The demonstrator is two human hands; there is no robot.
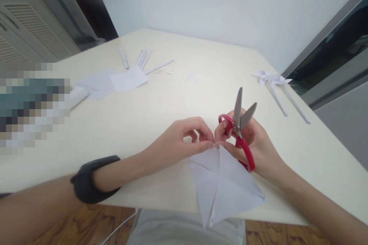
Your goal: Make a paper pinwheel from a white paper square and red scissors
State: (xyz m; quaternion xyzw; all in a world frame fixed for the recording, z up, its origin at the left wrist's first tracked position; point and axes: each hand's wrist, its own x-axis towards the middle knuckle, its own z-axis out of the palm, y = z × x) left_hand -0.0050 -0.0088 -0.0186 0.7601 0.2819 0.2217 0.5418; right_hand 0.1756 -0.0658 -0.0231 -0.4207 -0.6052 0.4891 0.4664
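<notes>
A square of white paper, slit from its corners toward the middle, lies at the table's front edge with one part reaching past it. At its far corner my left hand is closed, thumb and forefinger pinching the tip. Opposite it, my right hand also pinches at that corner. Red-handled scissors hang on the right hand's fingers, blades apart and pointing up and away. Exactly how the fingertips meet the paper is partly hidden.
Two paper pinwheels on rolled sticks lie at the right. Far left are paper sheets, rolled paper tubes and small slivers. Paper scraps lie mid-table. A wall borders the back of the white table.
</notes>
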